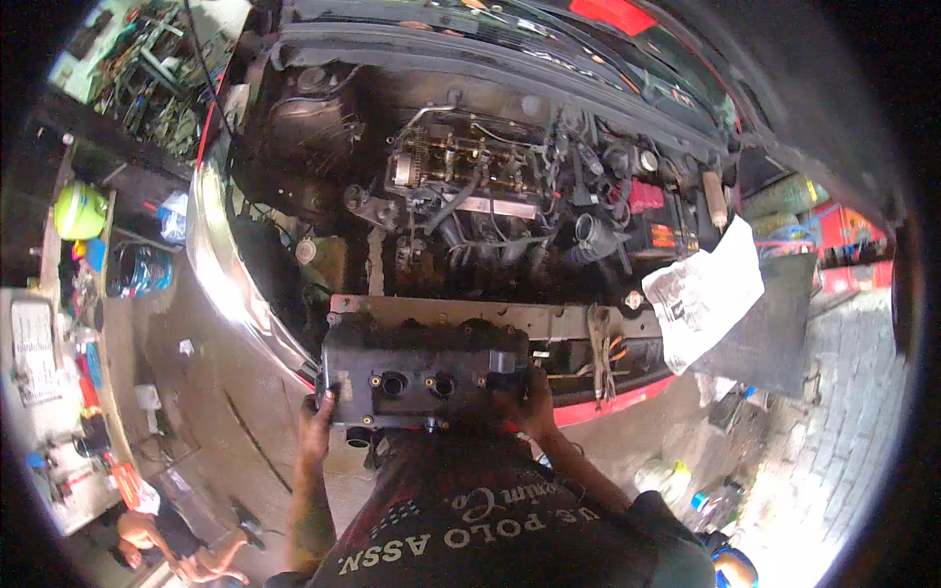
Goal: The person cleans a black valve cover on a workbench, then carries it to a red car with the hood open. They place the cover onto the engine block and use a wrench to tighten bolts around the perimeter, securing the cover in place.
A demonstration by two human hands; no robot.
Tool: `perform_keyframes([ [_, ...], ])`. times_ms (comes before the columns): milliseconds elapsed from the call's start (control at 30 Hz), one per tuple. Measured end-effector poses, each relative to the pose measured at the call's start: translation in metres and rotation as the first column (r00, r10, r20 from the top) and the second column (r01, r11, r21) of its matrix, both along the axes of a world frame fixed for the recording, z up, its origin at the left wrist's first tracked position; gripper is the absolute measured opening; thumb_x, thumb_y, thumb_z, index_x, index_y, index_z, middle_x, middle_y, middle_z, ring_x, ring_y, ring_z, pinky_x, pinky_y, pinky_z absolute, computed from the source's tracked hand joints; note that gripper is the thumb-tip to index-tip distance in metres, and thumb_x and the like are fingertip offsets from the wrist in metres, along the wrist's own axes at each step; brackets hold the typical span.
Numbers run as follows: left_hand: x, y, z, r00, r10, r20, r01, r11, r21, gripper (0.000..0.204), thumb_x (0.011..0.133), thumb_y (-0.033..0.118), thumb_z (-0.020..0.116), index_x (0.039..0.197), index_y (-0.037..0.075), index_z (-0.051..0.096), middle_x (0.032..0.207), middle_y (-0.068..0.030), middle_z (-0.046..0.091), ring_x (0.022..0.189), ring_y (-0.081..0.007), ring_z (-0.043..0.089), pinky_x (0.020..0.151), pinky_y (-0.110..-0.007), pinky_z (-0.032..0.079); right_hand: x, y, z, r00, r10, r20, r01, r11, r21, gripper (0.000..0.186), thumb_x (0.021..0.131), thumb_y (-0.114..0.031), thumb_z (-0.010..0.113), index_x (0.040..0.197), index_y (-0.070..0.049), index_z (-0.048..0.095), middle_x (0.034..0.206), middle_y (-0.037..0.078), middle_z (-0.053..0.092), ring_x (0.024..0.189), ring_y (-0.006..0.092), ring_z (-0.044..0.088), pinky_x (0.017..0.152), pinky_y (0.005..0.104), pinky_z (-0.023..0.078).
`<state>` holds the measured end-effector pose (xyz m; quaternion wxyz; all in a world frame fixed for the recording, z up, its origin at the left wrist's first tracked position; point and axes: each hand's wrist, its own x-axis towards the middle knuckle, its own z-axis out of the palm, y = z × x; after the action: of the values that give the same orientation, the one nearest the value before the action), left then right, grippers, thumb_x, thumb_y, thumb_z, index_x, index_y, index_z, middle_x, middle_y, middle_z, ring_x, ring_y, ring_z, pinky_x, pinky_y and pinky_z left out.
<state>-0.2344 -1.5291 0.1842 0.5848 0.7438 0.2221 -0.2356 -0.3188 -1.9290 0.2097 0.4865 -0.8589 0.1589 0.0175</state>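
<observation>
A black engine valve cover (pixel 446 367) with round holes is held level in front of my body, at the car's front edge. My left hand (pixel 318 416) grips its left end, the thumb along the side. The right end is gripped by my right hand (pixel 534 404), whose fingers are partly in shadow. Beyond the cover, the engine (pixel 470 167) lies uncovered in the bay, its camshafts and timing chain end in sight. A pair of pliers (pixel 601 353) rests on the front crossmember (pixel 500 314), right of the cover.
A printed paper sheet (pixel 708 289) lies over the right front edge, near the battery (pixel 667 230). The raised hood (pixel 833 108) hangs at the upper right. On the left stands a cluttered bench (pixel 118 392); a person (pixel 172 539) is low down at the lower left.
</observation>
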Motion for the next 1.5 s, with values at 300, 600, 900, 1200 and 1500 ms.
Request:
perform_keyframes([
  [300,0.0,0.012,0.016,0.994,-0.062,-0.092,0.041,0.975,-0.22,0.069,0.098,0.053,0.052,0.147,0.005,0.044,0.143,-0.004,0.05,0.127,-0.0224,0.05,0.107,-0.038,0.037,-0.02,0.0,0.027,0.988,-0.137,-0.07,0.149,0.968,0.204,0.083,0.076,-0.041,0.081,0.138,-0.001,0.044,0.125,0.026,0.054,0.118,0.0418,0.055,0.099,0.0479,0.046],
  [600,-0.061,0.035,0.041,0.988,-0.08,-0.131,0.064,0.99,-0.124,0.078,0.097,0.066,0.042,0.149,0.009,0.037,0.138,-0.0072,0.051,0.125,-0.024,0.05,0.101,-0.041,0.041,-0.052,0.013,-0.025,0.991,-0.122,0.05,0.115,0.986,0.121,0.097,0.076,-0.052,0.079,0.144,0.004,0.038,0.137,0.031,0.046,0.124,0.0448,0.051,0.104,0.0471,0.045],
  [900,-0.126,0.046,0.029,0.981,0.09,-0.172,-0.104,0.992,-0.074,0.083,0.092,0.074,0.044,0.148,0.013,0.039,0.137,-0.0077,0.051,0.118,-0.0257,0.053,0.096,-0.044,0.043,-0.053,0.014,-0.048,0.998,0.02,0.059,-0.023,0.998,0.05,0.099,0.076,-0.055,0.078,0.142,0.006,0.039,0.137,0.035,0.046,0.127,0.0493,0.048,0.105,0.0488,0.045],
  [1200,-0.14,0.057,0.02,0.979,0.091,-0.184,-0.103,0.993,-0.06,0.089,0.092,0.074,0.041,0.155,0.013,0.028,0.15,-0.0081,0.042,0.134,-0.0272,0.043,0.104,-0.047,0.037,-0.042,0.0,-0.034,0.99,0.086,-0.113,-0.067,0.985,0.159,0.103,0.073,-0.057,0.079,0.147,0.0,0.036,0.144,0.034,0.039,0.129,0.0492,0.046,0.108,0.0491,0.042],
  [1500,-0.117,0.044,0.021,0.953,0.119,-0.28,-0.119,0.993,0.017,0.077,0.097,0.066,0.042,0.151,0.012,0.034,0.142,-0.0076,0.049,0.121,-0.0242,0.054,0.1,-0.042,0.043,-0.032,0.003,-0.023,0.997,-0.002,-0.073,0.018,0.974,0.225,0.1,0.069,-0.046,0.086,0.146,-0.004,0.038,0.144,0.027,0.043,0.131,0.0411,0.047,0.107,0.0466,0.042],
])
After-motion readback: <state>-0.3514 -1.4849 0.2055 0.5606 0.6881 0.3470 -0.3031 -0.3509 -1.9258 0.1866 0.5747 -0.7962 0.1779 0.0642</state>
